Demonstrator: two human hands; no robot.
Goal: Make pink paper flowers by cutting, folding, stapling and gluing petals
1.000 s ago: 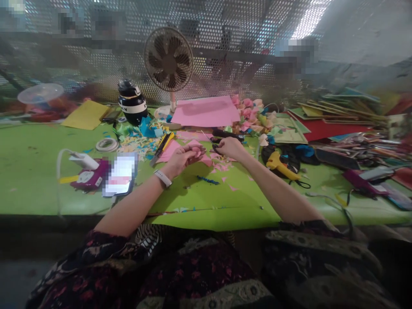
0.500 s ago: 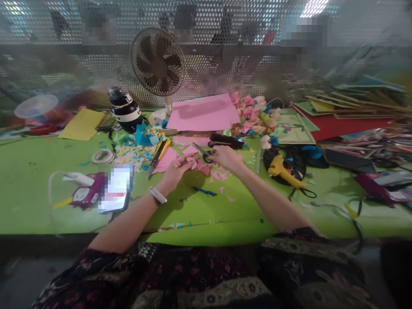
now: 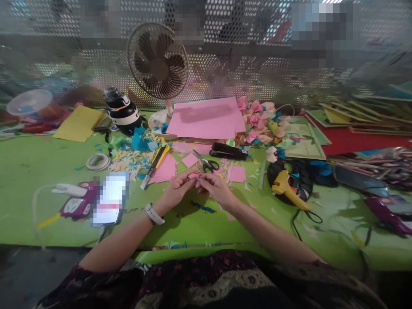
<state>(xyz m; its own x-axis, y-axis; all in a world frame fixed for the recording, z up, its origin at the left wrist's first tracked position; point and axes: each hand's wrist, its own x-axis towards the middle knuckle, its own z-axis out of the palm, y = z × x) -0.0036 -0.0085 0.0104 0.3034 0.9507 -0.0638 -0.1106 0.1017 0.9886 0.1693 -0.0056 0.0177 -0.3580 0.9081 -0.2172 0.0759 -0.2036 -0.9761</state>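
My left hand [image 3: 177, 189] and my right hand [image 3: 214, 188] meet over the green table [image 3: 38, 167], fingers pinched together on a small pink paper piece [image 3: 194, 176]. Small black-handled scissors [image 3: 207, 164] lie on the table just beyond my fingertips, no longer in my right hand. Pink paper squares [image 3: 189, 160] and pink scraps lie around my hands. A white watch is on my left wrist.
A desk fan [image 3: 157, 62] and pink sheets [image 3: 206, 120] stand behind. A yellow utility knife [image 3: 156, 161], black stapler [image 3: 228, 151], tape roll [image 3: 97, 162] and phone [image 3: 109, 199] lie left and centre. A yellow glue gun [image 3: 286, 189], paper flowers [image 3: 257, 120] and stacked card sit right.
My right hand has set the scissors down on the table and come back to join the left hand on the pink paper piece. The camera has tilted a little.
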